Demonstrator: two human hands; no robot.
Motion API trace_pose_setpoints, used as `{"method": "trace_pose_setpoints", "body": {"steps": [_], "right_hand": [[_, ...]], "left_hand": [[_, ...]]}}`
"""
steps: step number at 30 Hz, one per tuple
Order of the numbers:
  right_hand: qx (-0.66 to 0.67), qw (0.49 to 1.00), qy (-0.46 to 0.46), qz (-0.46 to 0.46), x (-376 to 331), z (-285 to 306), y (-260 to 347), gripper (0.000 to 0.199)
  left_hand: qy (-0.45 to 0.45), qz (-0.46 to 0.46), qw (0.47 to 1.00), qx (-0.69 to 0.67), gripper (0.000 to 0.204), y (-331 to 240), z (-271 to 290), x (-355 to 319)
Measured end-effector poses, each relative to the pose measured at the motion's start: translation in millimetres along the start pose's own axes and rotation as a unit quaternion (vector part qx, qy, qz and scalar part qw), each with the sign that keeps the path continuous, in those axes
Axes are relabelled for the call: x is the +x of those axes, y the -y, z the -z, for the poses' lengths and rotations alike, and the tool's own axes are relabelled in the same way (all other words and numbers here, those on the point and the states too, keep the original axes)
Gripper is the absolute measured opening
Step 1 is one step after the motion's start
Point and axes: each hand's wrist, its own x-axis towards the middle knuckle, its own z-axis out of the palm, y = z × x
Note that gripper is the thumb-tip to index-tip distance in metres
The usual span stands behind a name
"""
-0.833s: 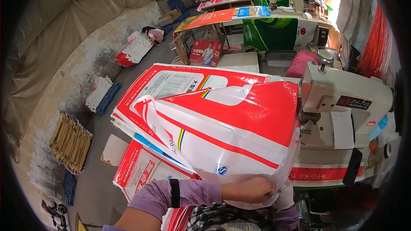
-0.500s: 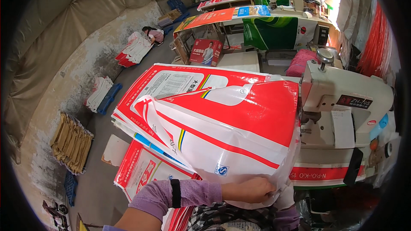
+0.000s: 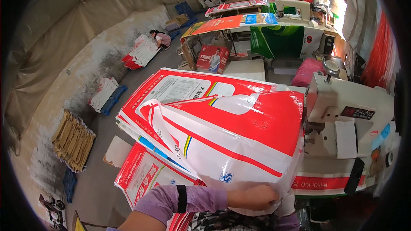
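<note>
Red-and-white woven sack (image 3: pixel 239 145), its near edge pinched in the left hand (image 3: pixel 257 196), close beside the sewing machine (image 3: pixel 351 119).

Bright daylight enters from upper right, glaring off the glossy sacks (image 3: pixel 239 141); fisheye edges bend and darken

Red and white woven sack (image 3: pixel 239 141)

Glossy sack: red top, white body, red diagonal stripe, small blue-yellow mark; sleeve (image 3: pixel 180 201) lilac, wristband seemingly black; sewing machine (image 3: pixel 351 115) cream.
</note>
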Motion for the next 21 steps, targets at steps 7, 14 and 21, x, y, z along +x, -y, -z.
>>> {"method": "trace_pose_setpoints", "body": {"steps": [7,14,21], "right_hand": [[-0.001,1.000,0.025,-0.008,7.8,25.5,-15.3,0.027],[-0.051,0.996,0.066,0.023,7.2,31.1,-15.6,0.036],[-0.111,0.991,0.068,0.001,10.5,40.2,-17.9,0.040]], "left_hand": [[-0.011,-0.030,0.999,0.016,0.013,12.1,-13.3,2.6],[-0.007,-0.051,0.998,0.030,0.016,10.5,-14.7,3.4],[-0.027,-0.055,0.997,0.044,0.016,12.2,-14.8,2.0]]}}
